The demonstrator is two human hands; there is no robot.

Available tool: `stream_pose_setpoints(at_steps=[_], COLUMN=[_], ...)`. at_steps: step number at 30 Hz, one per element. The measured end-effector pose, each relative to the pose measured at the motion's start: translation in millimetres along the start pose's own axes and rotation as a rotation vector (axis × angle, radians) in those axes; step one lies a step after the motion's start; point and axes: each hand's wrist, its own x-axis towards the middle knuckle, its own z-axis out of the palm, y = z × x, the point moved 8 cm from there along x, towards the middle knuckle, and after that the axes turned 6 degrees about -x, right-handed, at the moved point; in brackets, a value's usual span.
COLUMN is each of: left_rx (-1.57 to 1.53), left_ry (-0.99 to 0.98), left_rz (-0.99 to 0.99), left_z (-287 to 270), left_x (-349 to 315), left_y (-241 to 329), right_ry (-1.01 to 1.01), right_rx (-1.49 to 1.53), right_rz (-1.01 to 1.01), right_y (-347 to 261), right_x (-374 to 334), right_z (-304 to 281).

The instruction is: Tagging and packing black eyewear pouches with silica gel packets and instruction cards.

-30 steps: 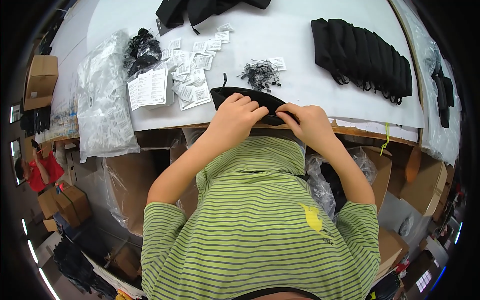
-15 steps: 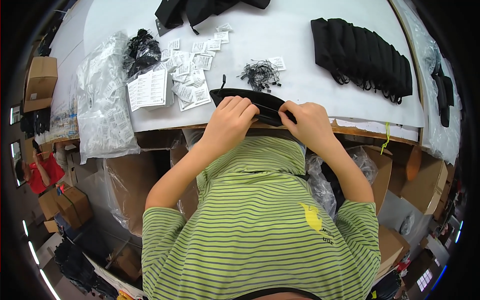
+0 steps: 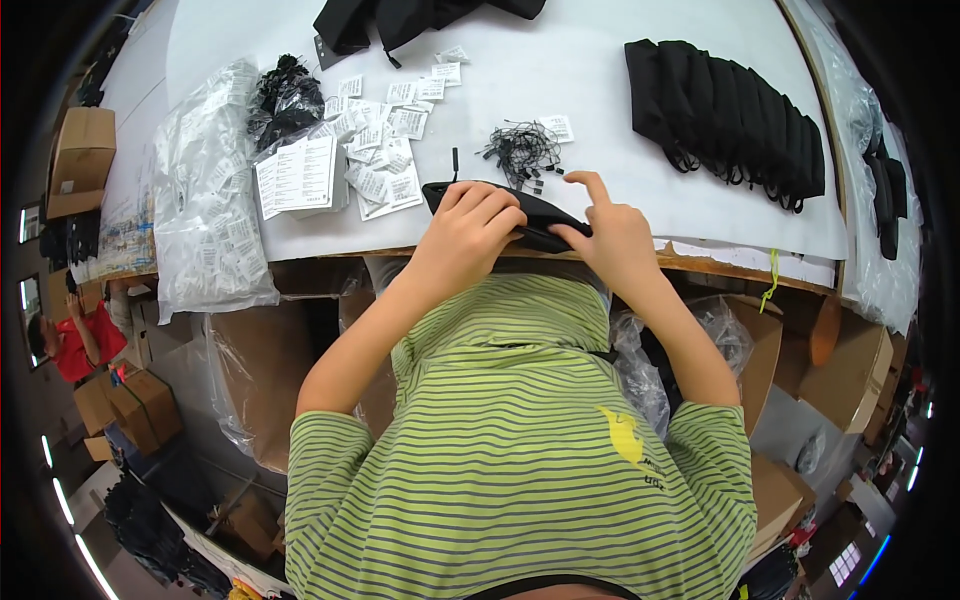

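Observation:
A black fabric pouch [image 3: 545,212] lies at the table's front edge, its mouth nearly closed, with a short black tab standing up at its left end. My left hand [image 3: 466,232] is closed around the pouch's left part, fingers over the top edge. At the right end, my right hand [image 3: 618,238] has its index finger raised and apart, while the thumb touches the pouch. Just beyond the pouch is a small tangled heap of black tag strings [image 3: 522,150]. A white printed card [image 3: 556,128] lies beside that heap.
Left on the white table [image 3: 560,60] are a clear bag of labels [image 3: 208,195], a stack of printed sheets [image 3: 297,178], scattered white labels [image 3: 382,135] and bundled black strings [image 3: 285,100]. A row of black pouches [image 3: 725,120] lies right. Cardboard boxes [image 3: 845,372] stand below.
My right hand has loosened its pinch on the pouch's right end, its index finger now lifted away. The pouch's mouth, wide before, has closed down. My left hand stays on the pouch.

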Motion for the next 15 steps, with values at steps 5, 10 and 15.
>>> stream_pose_setpoints(at_steps=[5, 10, 15], left_rx=[0.157, -0.745, -1.792], left_ry=[0.229, 0.681, 0.532], left_rz=[-0.201, -0.734, -0.983], left_z=[-23.4, -0.6, 40.7], left_x=[0.2, -35.1, -38.0], left_y=[-1.0, -53.9, -43.8], right_ry=[-0.298, -0.204, -0.336], right_rx=[0.351, 0.884, 1.089], right_rz=[0.182, 0.304, 0.292], right_y=[27.8, 35.6, -7.8], right_x=[-0.4, -10.6, -16.4], right_z=[24.7, 46.5, 43.0])
